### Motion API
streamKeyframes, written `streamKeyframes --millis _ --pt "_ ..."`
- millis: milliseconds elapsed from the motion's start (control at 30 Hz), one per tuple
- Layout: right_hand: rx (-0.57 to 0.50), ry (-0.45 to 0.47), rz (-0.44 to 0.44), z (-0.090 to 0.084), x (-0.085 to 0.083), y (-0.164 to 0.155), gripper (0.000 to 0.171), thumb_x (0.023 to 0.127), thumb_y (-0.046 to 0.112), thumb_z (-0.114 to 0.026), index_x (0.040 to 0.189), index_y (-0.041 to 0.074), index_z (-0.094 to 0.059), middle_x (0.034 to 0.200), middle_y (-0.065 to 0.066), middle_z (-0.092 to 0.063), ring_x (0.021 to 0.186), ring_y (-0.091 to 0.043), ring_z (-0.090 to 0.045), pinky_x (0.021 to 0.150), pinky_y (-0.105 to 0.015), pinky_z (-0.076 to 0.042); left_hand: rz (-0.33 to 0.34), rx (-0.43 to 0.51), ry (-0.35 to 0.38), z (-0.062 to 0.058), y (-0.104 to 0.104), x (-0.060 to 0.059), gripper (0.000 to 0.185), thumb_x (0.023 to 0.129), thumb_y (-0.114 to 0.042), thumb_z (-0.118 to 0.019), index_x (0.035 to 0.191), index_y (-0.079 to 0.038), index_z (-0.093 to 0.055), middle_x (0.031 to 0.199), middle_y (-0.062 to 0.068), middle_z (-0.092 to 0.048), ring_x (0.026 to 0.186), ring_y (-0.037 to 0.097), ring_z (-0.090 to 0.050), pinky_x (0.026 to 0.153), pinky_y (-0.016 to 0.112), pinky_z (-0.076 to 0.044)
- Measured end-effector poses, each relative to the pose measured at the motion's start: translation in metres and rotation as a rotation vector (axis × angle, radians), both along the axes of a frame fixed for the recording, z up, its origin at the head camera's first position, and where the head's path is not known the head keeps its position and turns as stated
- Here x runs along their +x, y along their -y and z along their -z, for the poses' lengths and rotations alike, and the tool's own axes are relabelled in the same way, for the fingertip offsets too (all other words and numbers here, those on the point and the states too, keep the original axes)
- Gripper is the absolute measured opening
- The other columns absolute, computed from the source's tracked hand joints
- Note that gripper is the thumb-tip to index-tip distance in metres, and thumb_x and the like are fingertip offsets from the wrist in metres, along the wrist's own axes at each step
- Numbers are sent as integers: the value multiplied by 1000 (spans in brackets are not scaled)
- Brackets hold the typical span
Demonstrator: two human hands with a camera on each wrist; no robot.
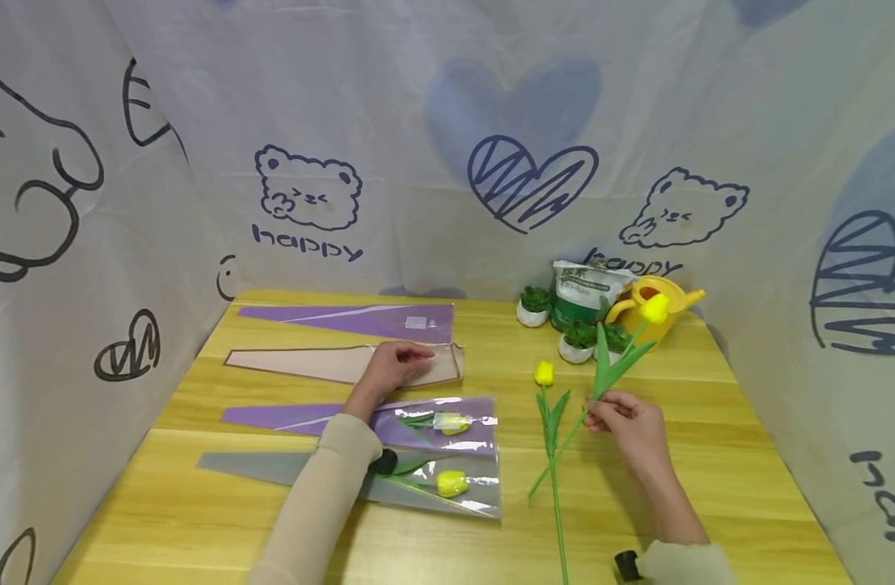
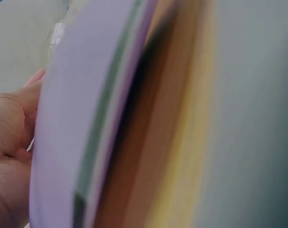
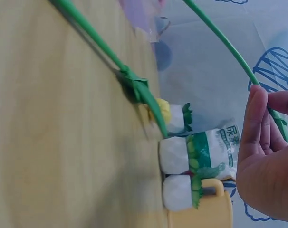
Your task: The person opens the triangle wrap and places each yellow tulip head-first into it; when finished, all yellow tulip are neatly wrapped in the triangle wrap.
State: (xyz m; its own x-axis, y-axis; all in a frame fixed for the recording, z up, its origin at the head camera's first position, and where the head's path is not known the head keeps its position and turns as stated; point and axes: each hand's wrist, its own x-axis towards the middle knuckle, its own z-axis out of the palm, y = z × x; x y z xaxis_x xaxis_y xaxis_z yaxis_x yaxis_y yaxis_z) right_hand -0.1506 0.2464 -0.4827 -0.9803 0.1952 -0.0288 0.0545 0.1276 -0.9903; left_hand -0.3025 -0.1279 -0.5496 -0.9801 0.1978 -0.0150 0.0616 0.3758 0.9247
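Note:
My right hand (image 1: pixel 633 422) pinches the green stem of an artificial yellow tulip (image 1: pixel 614 372) between thumb and fingers, its bloom up and leaning right. In the right wrist view the same hand (image 3: pixel 272 137) grips that stem. A second yellow tulip (image 1: pixel 551 418) lies on the table, crossed by the held stem. Over a pale pink flower sleeve (image 1: pixel 309 363) with a brown border is my left hand (image 1: pixel 396 366), its fingers curled at the clear film near the wide end. A purple sleeve (image 2: pixel 72 109) partly hides that hand in the left wrist view.
An unfilled purple sleeve (image 1: pixel 389 319) lies at the back. Nearer, a purple sleeve (image 1: pixel 287 418) and a grey sleeve (image 1: pixel 257 465) each hold a yellow tulip. Small potted succulents (image 1: pixel 533 307), a green-and-white bag (image 1: pixel 582 296) and a yellow watering can (image 1: pixel 655 313) stand back right.

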Motion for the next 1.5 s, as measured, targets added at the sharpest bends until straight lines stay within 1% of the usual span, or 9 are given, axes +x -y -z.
streamKeyframes --millis 133,233,367,500,700,867,1033,1300,1500 --pt "-42 -9 23 -6 -8 1 14 99 4 -67 103 -9 -70 84 4 -78 70 -9 -73 71 -27 -63 0 -3 -16 1 -2 -1 19 89 -13 -82 108 -12 -81 101 6 -77 83 14 -64 75 25 -52" --pt "-77 -2 33 -7 -14 2 15 99 5 -67 105 -8 -69 85 4 -79 73 -9 -74 74 -26 -63 5 -10 -41 0 -2 0 19 88 -12 -83 106 -9 -81 96 7 -78 79 13 -64 71 24 -52" --pt "-137 -5 52 -7 -22 7 18 99 4 -66 110 -10 -66 90 7 -79 78 -9 -76 79 -26 -62 7 -19 -66 -1 -3 0 18 87 -12 -84 105 -8 -81 95 6 -78 76 13 -61 67 24 -50" --pt "-202 -21 85 -7 -31 14 18 99 2 -66 112 -11 -63 86 4 -79 80 -10 -77 82 -28 -62 14 -32 -87 -3 -4 0 17 87 -13 -84 104 -11 -82 94 6 -78 75 14 -59 66 24 -48" --pt "-285 -64 144 -8 -43 23 16 98 -3 -65 112 -10 -62 79 1 -77 77 -10 -77 81 -28 -62 35 -53 -129 -5 -6 0 17 87 -13 -85 104 -12 -82 95 6 -78 74 14 -59 66 23 -47" --pt "-353 -93 200 -7 -51 30 15 97 -7 -64 111 -11 -62 82 -3 -78 77 -11 -78 79 -27 -62 50 -53 -139 -4 -6 1 18 87 -13 -84 105 -11 -82 96 6 -78 74 13 -58 66 22 -47" --pt "-374 -57 207 -1 -56 35 11 99 -3 -64 109 -5 -65 85 -1 -78 81 -10 -78 82 -25 -61 57 -40 -141 -5 -6 4 17 88 -14 -84 105 -11 -82 96 6 -78 74 14 -57 66 22 -46" --pt "-371 -43 158 10 -61 44 26 99 -2 -64 120 -16 -59 81 3 -77 82 -10 -77 85 -27 -61 62 -27 -144 -6 -7 5 18 88 -14 -84 106 -11 -82 97 5 -77 75 14 -57 66 22 -46" --pt "-361 -16 152 16 -66 48 28 100 0 -65 123 -15 -57 80 4 -77 82 -8 -76 84 -23 -61 68 -15 -146 -3 -7 5 18 88 -14 -84 105 -12 -82 96 5 -77 74 15 -57 66 22 -46"
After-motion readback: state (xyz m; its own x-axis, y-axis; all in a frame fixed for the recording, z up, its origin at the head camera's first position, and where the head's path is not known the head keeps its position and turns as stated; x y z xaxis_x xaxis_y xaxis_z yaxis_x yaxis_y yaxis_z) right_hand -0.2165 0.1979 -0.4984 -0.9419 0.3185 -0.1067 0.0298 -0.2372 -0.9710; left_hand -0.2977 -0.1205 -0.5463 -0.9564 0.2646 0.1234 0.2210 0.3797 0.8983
